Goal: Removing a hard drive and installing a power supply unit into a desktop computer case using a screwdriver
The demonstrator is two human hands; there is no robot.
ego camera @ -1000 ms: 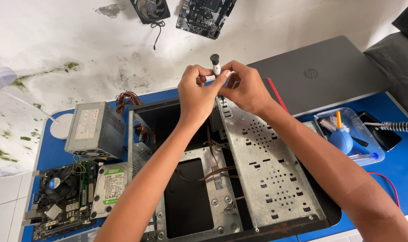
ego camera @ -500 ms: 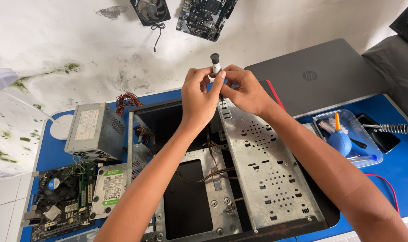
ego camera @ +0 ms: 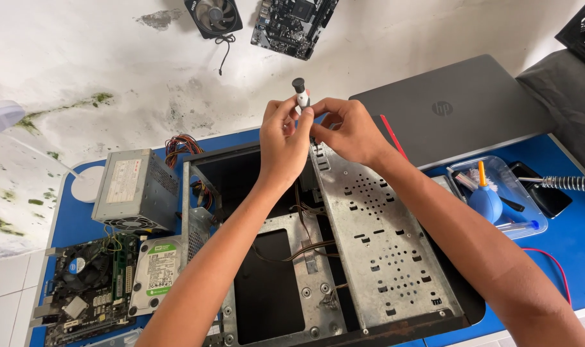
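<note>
Got both hands pinching the small white screwdriver with the black cap [ego camera: 299,95], upright above the open grey metal computer case [ego camera: 382,257]: left hand [ego camera: 284,140] under it, right hand [ego camera: 347,132] beside.

Grey laptop [ego camera: 459,109] closed; power supply [ego camera: 135,189], hard drive [ego camera: 156,273], perhaps motherboard [ego camera: 87,292].

a white wall [ego camera: 112,64] up top, blotched with green mould and peeling paint, bright daylight all over, a blue desk [ego camera: 582,244] below it.
</note>
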